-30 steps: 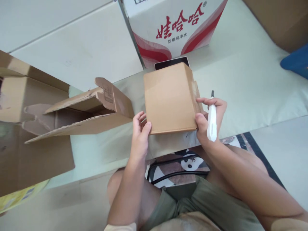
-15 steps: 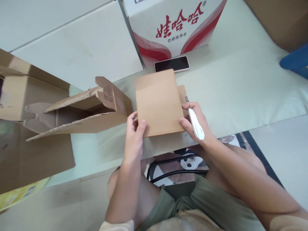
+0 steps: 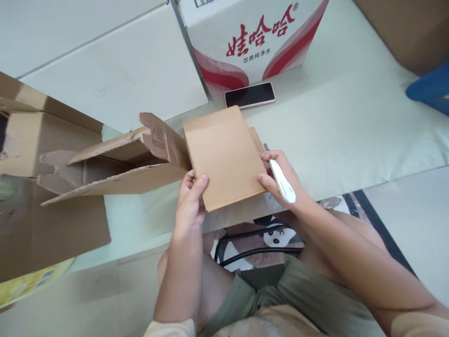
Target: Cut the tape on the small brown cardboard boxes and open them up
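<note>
A small brown cardboard box [image 3: 224, 157] is between my two hands, with its plain broad face up and a flap showing at its right side. My left hand [image 3: 191, 201] grips the near left corner, thumb on top and fingers curled underneath. At the right edge, my right hand [image 3: 280, 178] presses its thumb against the box. That same hand also holds a white utility knife [image 3: 282, 182], its metal tip pointing away from me. The fingers under the box are partly hidden.
An open carton [image 3: 157, 171] lies left of the box, with larger cardboard [image 3: 70, 224] beyond it. Behind stand a phone [image 3: 249, 95] lying flat and a white and red water carton [image 3: 259, 37]. A blue object [image 3: 430, 91] sits at the far right on the pale cloth [image 3: 351, 131].
The small box has shifted left and turned counterclockwise, its left side now close to the open carton. Both hands have moved slightly left with it, and the knife stays in my right hand.
</note>
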The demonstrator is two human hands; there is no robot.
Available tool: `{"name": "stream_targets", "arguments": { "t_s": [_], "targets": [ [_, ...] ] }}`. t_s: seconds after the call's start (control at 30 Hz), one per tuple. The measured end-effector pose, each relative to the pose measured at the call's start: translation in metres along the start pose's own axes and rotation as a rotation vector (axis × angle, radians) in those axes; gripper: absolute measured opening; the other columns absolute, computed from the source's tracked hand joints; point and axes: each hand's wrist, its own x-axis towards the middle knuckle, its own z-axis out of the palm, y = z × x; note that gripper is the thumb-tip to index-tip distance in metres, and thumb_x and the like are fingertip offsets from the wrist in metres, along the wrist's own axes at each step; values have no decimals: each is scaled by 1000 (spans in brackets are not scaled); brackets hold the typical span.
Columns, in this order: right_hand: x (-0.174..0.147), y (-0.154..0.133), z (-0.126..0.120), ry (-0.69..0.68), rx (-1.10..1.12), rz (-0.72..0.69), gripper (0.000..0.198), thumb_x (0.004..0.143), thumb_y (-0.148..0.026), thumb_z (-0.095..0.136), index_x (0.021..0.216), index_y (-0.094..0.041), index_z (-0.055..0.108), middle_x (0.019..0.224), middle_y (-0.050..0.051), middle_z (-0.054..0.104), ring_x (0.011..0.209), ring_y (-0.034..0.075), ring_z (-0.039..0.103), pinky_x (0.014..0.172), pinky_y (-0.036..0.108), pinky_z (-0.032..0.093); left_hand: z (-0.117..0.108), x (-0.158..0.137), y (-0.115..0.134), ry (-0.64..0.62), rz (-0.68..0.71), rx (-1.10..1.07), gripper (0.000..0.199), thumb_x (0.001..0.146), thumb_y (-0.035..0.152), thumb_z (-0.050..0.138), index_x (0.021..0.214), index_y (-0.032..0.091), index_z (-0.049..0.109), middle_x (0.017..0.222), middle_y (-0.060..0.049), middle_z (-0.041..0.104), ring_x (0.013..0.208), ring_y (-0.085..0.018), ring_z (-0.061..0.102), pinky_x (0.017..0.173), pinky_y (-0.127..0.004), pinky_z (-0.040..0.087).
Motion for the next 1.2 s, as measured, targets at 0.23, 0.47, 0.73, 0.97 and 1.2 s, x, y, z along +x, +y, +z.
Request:
{"name": "stream_targets", "arguments": {
  "t_s": [0.23,0.47,0.73,0.97,1.2],
  "targets": [
    [0,17,3,76,88,-48,42,89,-49,68,118,-31,44,152,15,60,130,32,67,106,59,52,-6,3,2,-63,-89,-56,59,43,51,100,81,19,70,82,-2,75,66,-14,67,58,-24,53],
    [5,16,-8,226,25,-126,34,93,-50,65,115,-30,47,132,12,71,120,29,72,99,54,57,-17,1,20,-197,-87,17,57,42,49,104,62,15,63,47,11,38,38,1,23,37,-14,19],
    [4,5,-12,671,2,-395,16,101,-43,54,94,-29,55,71,0,60,62,19,61,60,38,51,-24,-6,24,-176,162,-23,64,53,53,101,53,17,48,41,10,36,34,0,29,36,-17,15],
    [3,-2,-13,655,272,-457,28,101,-57,51,101,-31,61,61,-6,41,42,13,43,42,30,30,2,-23,7,-204,201,-148,68,51,62,98,51,18,46,37,11,33,31,-1,29,33,-17,24],
    [2,-1,-9,642,122,-447,23,99,-50,61,108,-30,56,82,-1,67,78,18,70,77,41,57,19,-30,-3,-260,34,-114,69,49,56,100,43,17,44,35,7,45,28,-3,39,33,-15,35]
  ]
}}
